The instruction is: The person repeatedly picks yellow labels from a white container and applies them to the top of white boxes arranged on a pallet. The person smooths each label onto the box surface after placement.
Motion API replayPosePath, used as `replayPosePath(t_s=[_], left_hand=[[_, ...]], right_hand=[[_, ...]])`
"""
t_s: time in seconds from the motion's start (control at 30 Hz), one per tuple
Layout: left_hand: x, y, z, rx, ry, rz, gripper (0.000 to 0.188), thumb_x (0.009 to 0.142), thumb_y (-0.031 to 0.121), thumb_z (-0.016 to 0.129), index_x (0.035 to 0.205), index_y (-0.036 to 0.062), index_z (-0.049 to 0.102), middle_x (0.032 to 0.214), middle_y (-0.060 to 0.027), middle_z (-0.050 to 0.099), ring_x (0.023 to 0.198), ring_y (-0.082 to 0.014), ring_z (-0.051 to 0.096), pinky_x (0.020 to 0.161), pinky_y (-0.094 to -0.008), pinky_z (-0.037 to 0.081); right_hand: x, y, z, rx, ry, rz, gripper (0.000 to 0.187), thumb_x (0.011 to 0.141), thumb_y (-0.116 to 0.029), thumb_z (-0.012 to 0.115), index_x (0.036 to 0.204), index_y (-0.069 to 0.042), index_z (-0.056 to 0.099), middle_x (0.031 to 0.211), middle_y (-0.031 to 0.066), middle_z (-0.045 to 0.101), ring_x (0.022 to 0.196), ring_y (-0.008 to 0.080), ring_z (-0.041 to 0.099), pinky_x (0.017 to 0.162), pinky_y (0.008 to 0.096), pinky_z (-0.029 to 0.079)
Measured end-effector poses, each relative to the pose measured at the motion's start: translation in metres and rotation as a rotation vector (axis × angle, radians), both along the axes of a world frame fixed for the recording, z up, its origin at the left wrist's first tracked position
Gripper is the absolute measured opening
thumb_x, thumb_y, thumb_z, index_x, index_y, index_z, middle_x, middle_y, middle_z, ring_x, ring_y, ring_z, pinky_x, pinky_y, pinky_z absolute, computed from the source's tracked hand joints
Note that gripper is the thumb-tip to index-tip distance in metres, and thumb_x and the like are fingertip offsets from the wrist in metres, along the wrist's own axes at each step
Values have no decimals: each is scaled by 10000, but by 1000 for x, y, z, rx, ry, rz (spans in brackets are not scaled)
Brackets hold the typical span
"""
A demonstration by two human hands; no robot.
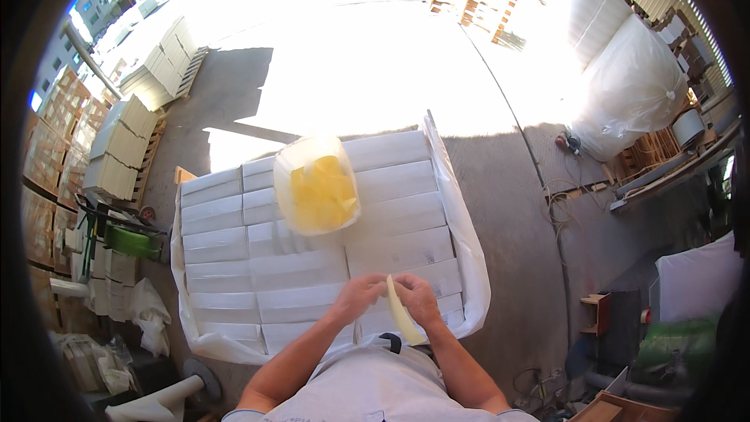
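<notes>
My left hand (361, 297) and my right hand (419, 298) meet in front of my body, fingers closed together at the top of a pale yellow strip (403, 319). The strip hangs down in a slight curve past my right hand; its material is hard to tell. Below my hands lies a wide layer of white boxes (305, 273), with white wrapping (467, 266) around the edges. Farther off on the boxes stands a translucent plastic tub (291, 223) with yellow pieces (322, 191) in it.
Stacked pale slabs or boxes (117, 152) stand on pallets at the left, near a green object (131, 241). A large plastic-wrapped bundle (629, 86) is at the far right. A cable (558, 203) lies on the concrete floor (508, 211). A white roll (156, 402) is at lower left.
</notes>
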State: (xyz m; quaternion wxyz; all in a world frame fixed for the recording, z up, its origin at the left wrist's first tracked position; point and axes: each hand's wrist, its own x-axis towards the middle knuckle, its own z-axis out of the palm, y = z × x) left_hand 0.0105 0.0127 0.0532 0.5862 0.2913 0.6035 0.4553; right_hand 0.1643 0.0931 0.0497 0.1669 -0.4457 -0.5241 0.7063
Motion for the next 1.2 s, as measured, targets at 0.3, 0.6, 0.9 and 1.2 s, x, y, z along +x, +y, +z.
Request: replayPosePath(t_s=[0.3,0.6,0.9,1.2], left_hand=[[-11,2,5,-52,102,-37,237,935,224,603,1029,13,654,851,-25,629,752,-106,531,686,-262,458],[-39,9,6,28,332,256,293,939,250,572,1027,-22,638,886,-131,676,835,-205,632,784,-335,491],[-167,52,-7,-35,801,669,236,870,222,633,963,10,676,832,-73,703,686,-145,632,670,-291,500],[-175,62,9,-97,1167,523,283,887,272,624,954,3,683,878,-150,713,820,-291,680,762,-368,516]], right_hand=[[-2,10,1,-26,-36,113,251,905,-255,645,947,-12,692,794,25,666,709,83,589,631,266,475],[-6,37,-29,21,89,-446,128,952,-159,585,972,-34,603,773,55,657,665,130,631,563,249,480],[30,92,-60,-34,63,-819,122,956,-183,591,981,-65,607,800,35,668,671,132,646,567,247,505],[32,55,-82,93,-32,-611,146,950,-147,575,970,-6,606,799,69,662,680,146,659,574,264,513]])
